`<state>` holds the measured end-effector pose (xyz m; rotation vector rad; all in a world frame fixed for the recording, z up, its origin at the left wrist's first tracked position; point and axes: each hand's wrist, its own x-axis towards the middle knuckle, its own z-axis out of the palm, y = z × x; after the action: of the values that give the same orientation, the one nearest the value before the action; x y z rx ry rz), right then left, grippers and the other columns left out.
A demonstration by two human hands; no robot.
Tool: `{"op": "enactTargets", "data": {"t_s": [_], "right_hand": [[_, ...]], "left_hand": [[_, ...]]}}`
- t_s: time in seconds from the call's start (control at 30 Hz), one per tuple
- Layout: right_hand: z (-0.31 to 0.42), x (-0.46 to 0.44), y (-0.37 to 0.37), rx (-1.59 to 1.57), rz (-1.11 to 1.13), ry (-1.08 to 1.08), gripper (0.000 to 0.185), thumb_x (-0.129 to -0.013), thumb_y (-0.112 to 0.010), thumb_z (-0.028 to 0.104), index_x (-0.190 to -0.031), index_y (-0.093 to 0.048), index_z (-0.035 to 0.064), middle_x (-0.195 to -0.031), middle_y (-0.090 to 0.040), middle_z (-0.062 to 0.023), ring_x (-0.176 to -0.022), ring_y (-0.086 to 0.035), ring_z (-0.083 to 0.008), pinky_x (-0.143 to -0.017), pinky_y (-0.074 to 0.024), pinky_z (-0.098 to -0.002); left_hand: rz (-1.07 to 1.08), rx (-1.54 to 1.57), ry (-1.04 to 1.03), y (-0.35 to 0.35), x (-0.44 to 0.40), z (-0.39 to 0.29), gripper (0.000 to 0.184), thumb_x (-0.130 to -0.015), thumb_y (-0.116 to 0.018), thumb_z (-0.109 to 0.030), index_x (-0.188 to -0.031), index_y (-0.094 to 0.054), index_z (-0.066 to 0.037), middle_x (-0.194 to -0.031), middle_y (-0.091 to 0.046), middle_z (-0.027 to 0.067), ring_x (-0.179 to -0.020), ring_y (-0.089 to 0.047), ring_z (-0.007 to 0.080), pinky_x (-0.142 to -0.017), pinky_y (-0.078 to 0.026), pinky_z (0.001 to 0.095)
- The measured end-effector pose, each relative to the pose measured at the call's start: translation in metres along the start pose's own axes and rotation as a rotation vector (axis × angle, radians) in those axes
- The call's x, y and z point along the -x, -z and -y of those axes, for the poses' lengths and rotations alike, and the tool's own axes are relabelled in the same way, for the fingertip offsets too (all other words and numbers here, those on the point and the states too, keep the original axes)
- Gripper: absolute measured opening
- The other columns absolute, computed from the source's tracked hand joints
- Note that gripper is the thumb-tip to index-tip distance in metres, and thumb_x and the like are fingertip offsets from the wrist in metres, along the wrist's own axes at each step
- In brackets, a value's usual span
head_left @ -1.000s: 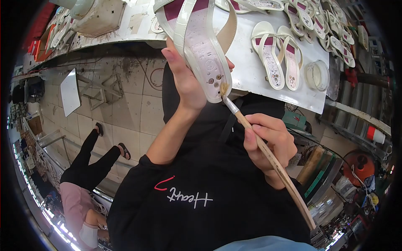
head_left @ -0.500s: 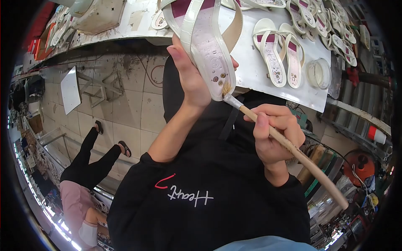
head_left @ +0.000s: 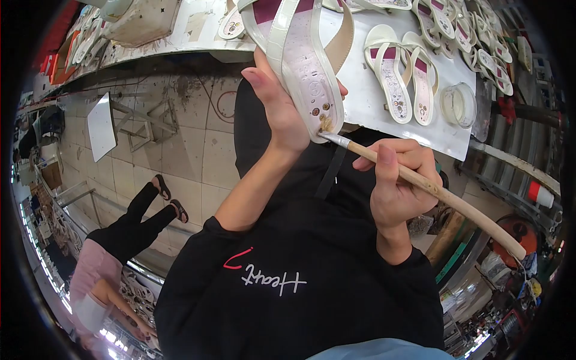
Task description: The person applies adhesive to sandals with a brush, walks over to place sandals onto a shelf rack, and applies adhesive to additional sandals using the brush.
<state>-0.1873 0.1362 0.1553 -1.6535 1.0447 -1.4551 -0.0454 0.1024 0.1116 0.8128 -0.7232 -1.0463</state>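
Observation:
My left hand (head_left: 282,114) grips a white strappy sandal (head_left: 303,66) from beneath, its thumb along the near side and a fingertip showing at the far edge. The insole is pale, with small round marks near the end closest to me and a dark red patch under the straps. My right hand (head_left: 402,177) is closed around the wooden handle of a paintbrush (head_left: 444,195). The brush's bristles touch the insole at the sandal's near end, beside the round marks.
Beyond the hands is a white table (head_left: 366,114). On it stand a pair of white sandals (head_left: 396,90), a clear round jar (head_left: 458,106) and several more sandals (head_left: 456,30). A person in a pink top (head_left: 90,270) is at the lower left.
The brush has swung flatter, its handle end moving up and right, while its bristles stay at the sandal's near end. The sandal has shifted slightly right. The other person's feet and arm have moved.

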Motion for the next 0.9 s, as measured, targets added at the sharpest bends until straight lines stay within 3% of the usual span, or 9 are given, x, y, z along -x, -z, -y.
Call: {"op": "enactTargets", "data": {"t_s": [0.33,0.4,0.5,0.57,0.63,0.7,0.8,0.9], "right_hand": [[-0.002,0.000,-0.002,-0.068,-0.083,-0.068,0.023,-0.080,-0.070,0.000,-0.069,-0.050,-0.0008,-0.065,-0.064,-0.0133,-0.049,-0.059,-0.0109,-0.043,-0.0438,-0.0188],[-0.001,-0.001,-0.002,-0.071,-0.095,-0.069,0.023,-0.081,-0.070,0.001,-0.069,-0.050,-0.0011,-0.066,-0.064,-0.0133,-0.049,-0.059,-0.0109,-0.043,-0.0439,-0.0188],[-0.001,-0.002,-0.002,-0.064,-0.099,-0.055,0.022,-0.082,-0.069,0.001,-0.070,-0.050,-0.0014,-0.066,-0.064,-0.0136,-0.050,-0.060,-0.0114,-0.043,-0.0443,-0.0189],[0.000,-0.004,-0.002,0.031,-0.041,0.000,0.026,-0.092,-0.058,0.010,-0.073,-0.042,0.0002,-0.067,-0.060,-0.0167,-0.046,-0.059,-0.0184,-0.043,-0.0451,-0.0237],[0.001,-0.006,-0.002,0.028,-0.053,0.002,0.026,-0.092,-0.057,0.010,-0.073,-0.042,0.0003,-0.067,-0.060,-0.0168,-0.046,-0.059,-0.0184,-0.043,-0.0447,-0.0236],[0.000,-0.007,-0.003,0.027,-0.065,0.005,0.026,-0.092,-0.057,0.011,-0.073,-0.042,0.0005,-0.067,-0.061,-0.0168,-0.046,-0.059,-0.0184,-0.043,-0.0443,-0.0235],[-0.002,-0.010,-0.004,0.001,-0.095,0.026,0.027,-0.093,-0.057,0.013,-0.074,-0.042,0.0006,-0.067,-0.061,-0.0170,-0.046,-0.059,-0.0183,-0.043,-0.0442,-0.0235],[-0.004,-0.012,-0.004,-0.105,-0.141,0.020,0.023,-0.085,-0.064,0.002,-0.072,-0.046,-0.0008,-0.069,-0.063,-0.0158,-0.052,-0.062,-0.0151,-0.045,-0.0477,-0.0223]], "left_hand": [[0.009,0.006,0.006,-0.005,0.003,0.003,0.082,-0.083,-0.010,-0.077,-0.126,-0.022,-0.008,-0.092,-0.054,0.0131,-0.064,-0.063,0.0227,-0.056,-0.054,0.0341],[-0.094,-0.058,0.011,-0.011,0.004,0.001,0.093,-0.081,-0.006,-0.079,-0.123,-0.028,0.001,-0.077,-0.062,0.0192,-0.060,-0.065,0.0252,-0.050,-0.054,0.0318],[-0.081,-0.060,0.023,-0.011,0.006,0.001,0.093,-0.080,-0.006,-0.079,-0.123,-0.028,0.001,-0.078,-0.062,0.0194,-0.060,-0.065,0.0256,-0.050,-0.054,0.0322],[-0.091,-0.046,0.044,-0.014,0.008,0.001,0.093,-0.080,-0.006,-0.079,-0.123,-0.028,0.000,-0.079,-0.062,0.0194,-0.060,-0.065,0.0258,-0.051,-0.054,0.0326],[-0.099,-0.032,0.066,-0.014,0.010,0.001,0.094,-0.080,-0.006,-0.080,-0.124,-0.028,0.000,-0.079,-0.062,0.0195,-0.061,-0.065,0.0261,-0.052,-0.055,0.0329],[0.026,0.008,0.079,-0.011,0.011,0.002,0.087,-0.080,-0.011,-0.079,-0.128,-0.018,-0.007,-0.094,-0.054,0.0137,-0.066,-0.064,0.0217,-0.054,-0.054,0.0324],[0.028,0.045,0.084,-0.014,0.014,0.002,0.087,-0.081,-0.011,-0.078,-0.131,-0.015,-0.007,-0.099,-0.053,0.0140,-0.068,-0.063,0.0214,-0.056,-0.054,0.0326],[0.061,0.067,0.100,-0.016,0.017,0.003,0.086,-0.083,-0.012,-0.076,-0.134,-0.013,-0.008,-0.104,-0.053,0.0142,-0.073,-0.063,0.0213,-0.061,-0.054,0.0326]]}}
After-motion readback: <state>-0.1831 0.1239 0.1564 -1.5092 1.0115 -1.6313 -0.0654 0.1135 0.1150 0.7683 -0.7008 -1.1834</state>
